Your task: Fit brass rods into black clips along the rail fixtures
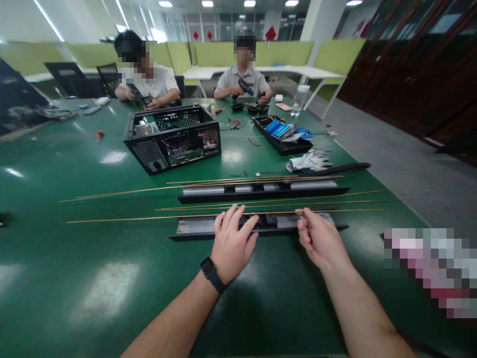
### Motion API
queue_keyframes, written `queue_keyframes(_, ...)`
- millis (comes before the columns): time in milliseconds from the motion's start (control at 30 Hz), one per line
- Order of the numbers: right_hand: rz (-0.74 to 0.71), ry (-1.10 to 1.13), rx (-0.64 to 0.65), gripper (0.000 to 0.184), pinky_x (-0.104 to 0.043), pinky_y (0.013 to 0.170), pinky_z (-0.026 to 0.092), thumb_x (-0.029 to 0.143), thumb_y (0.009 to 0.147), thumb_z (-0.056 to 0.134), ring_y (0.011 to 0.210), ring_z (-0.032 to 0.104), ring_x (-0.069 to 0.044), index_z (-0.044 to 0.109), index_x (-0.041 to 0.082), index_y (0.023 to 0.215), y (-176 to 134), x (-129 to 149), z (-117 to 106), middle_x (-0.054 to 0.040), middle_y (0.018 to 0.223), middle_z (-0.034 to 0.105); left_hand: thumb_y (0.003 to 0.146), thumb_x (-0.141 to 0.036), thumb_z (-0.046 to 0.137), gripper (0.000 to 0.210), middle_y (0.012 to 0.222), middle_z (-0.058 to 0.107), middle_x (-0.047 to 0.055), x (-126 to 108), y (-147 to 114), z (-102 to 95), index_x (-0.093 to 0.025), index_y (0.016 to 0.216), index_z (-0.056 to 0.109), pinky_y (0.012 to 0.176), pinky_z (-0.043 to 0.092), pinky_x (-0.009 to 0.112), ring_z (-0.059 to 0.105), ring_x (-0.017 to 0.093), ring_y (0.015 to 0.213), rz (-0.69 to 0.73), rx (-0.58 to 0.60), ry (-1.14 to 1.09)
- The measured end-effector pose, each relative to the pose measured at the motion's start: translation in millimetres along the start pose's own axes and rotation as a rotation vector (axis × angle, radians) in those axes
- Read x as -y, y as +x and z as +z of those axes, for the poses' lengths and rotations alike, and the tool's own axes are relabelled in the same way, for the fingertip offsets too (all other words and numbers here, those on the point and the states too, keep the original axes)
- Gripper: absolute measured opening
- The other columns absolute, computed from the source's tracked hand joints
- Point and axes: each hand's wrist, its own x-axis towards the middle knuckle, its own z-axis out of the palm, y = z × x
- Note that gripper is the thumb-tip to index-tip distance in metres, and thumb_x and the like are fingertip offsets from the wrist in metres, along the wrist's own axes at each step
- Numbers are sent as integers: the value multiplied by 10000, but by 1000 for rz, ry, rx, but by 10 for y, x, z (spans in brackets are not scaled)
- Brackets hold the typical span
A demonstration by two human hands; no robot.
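Nearest me on the green table lies a long black-edged metal rail [194,227], silver inside, with black blocks near its middle. My left hand [231,246], a dark watch on its wrist, spreads its fingers over that rail; its fingertips reach a thin brass-coloured rod [119,220], though contact is unclear. Thumb and forefinger of my right hand [318,236] pinch the same rod above the rail's right part. A second, similar rail [204,190] rests just beyond, with several more thin rods lying along and between the two.
An open black computer case [171,144] stands beyond the rails. To its right are a black tray [283,144] with blue items, white gloves [309,161] and a clear bottle [299,102]. Across the table sit two people, one holding a power drill [245,87].
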Motion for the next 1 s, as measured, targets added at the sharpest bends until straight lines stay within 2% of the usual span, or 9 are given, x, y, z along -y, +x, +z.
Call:
queue_keyframes(467,-11,-5,-9,214,-147,232,213,333,837,695,293,365,-52,665,138,919,19,-20,-36,20,546,578,925,-330,595,370,1469,517,95,-7,3,-7,-312,1293,612,1162,260,537,380,298,1429,5,-27,-5)
queue_keyframes(1000,-22,-13,0,336,-149,240,199,428,789,743,276,344,-45,665,142,948,19,-34,-40,37,534,572,929,-335,591,358,1471,516,93,-4,-2,4,-314,1286,615,1157,260,533,375,290,1434,2,-12,2)
